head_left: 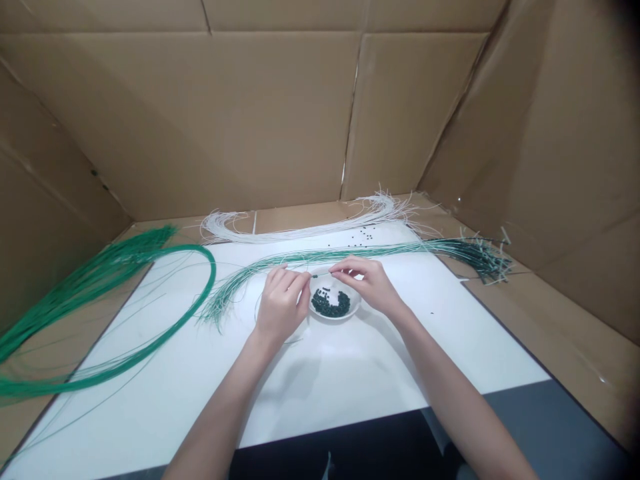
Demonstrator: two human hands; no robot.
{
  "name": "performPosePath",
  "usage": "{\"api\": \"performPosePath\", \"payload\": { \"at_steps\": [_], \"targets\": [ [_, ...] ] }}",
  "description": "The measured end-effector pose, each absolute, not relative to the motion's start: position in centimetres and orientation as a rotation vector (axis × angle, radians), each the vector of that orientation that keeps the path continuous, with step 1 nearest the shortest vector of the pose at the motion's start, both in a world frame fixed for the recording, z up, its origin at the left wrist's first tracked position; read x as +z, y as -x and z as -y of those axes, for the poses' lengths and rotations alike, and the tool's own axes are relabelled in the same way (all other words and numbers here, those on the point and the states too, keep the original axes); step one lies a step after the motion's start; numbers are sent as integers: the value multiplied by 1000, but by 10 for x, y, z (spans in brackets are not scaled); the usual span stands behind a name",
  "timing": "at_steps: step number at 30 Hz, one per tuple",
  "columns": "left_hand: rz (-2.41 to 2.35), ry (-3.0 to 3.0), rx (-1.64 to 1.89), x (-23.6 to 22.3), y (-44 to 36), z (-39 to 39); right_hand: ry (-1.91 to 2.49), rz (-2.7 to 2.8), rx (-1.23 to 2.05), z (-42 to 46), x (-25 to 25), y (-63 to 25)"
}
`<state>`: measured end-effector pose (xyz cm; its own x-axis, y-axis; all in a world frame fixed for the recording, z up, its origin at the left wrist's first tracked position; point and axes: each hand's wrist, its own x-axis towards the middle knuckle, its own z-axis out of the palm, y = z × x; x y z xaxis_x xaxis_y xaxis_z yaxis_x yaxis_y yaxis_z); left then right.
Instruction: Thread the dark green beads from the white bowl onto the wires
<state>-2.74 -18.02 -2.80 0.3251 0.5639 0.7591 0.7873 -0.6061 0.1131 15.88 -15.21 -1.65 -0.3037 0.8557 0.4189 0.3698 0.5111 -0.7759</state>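
Observation:
My left hand (284, 297) and my right hand (364, 277) face each other just above the far rim of a small white bowl (334, 319). Both are closed in a pinch. Between the fingertips runs a short, thin pale strand (323, 274), with a small dark green piece (315, 275) on it near my left fingers. The exact kind of strand is too small to make out. Many small dark green bead-like pieces (331, 307) lie in the bowl, mostly along its near side.
A bundle of green strands (320, 255) lies behind the bowl, its right end dark with pale tips (487, 263). Farther back is a white strand bundle (295, 233). A looped green bundle (165, 340) occupies the left. Loose dark bits (367, 235) dot the white tabletop (320, 393); cardboard walls (280, 120) surround it.

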Motion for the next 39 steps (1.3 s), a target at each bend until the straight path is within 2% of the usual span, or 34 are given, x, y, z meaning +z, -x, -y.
{"api": "performPosePath", "payload": {
  "at_steps": [10,17,23,39],
  "targets": [
    [1224,2321,-1185,-28,28,181,959,1721,950,153,-17,-158],
    [1179,2279,-1381,-26,27,183,885,1549,1140,152,-18,-153],
    [1156,2287,-1410,-24,27,185,802,1405,1273,153,-26,-147],
    [1127,2289,-1402,-25,26,185,762,1318,1291,153,-28,-144]
  ]
}}
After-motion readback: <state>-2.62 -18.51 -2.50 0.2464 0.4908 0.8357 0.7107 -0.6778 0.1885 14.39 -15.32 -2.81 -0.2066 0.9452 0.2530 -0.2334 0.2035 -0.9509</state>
